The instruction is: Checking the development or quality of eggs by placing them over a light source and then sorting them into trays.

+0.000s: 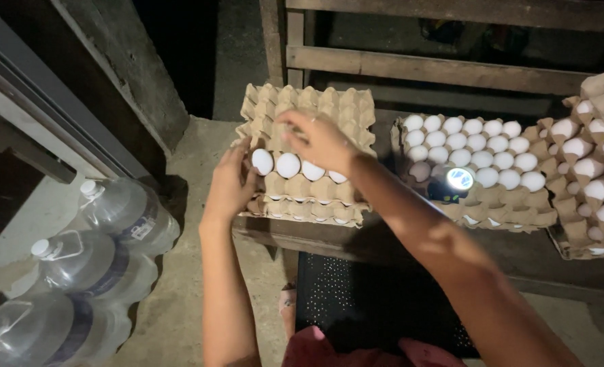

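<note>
**White eggs handled over a stack of pulp trays**

A stack of moulded cardboard egg trays (pixel 307 112) is seen on a dark wooden counter (pixel 383 241), its rough brown pulp shaped into peaked cups. 4 smooth white eggs (pixel 288 165) are lined up in 1 row of the top tray; the other cups in view are bare. More eggs show at the front edge of the trays beneath.

The left hand (pixel 230 183) is laid against the tray's left edge, fingers loosely curled, just beside the leftmost egg; whether the egg is touched cannot be told. The right hand (pixel 319 141) is held over the middle of the tray, fingers drawn together around something pale, most likely an egg, though it is blurred.

To the right, a second tray (pixel 475 204) is nearly filled with white eggs, and a small lit lamp (pixel 459 179) is set among them. A further stack of egg-filled trays (pixel 591 177) is tilted at the far right. 3 clear plastic water jugs (pixel 128 214) with white caps are lying on the concrete floor at the left. A weathered wooden rail (pixel 438 68) is seen behind the counter.
</note>
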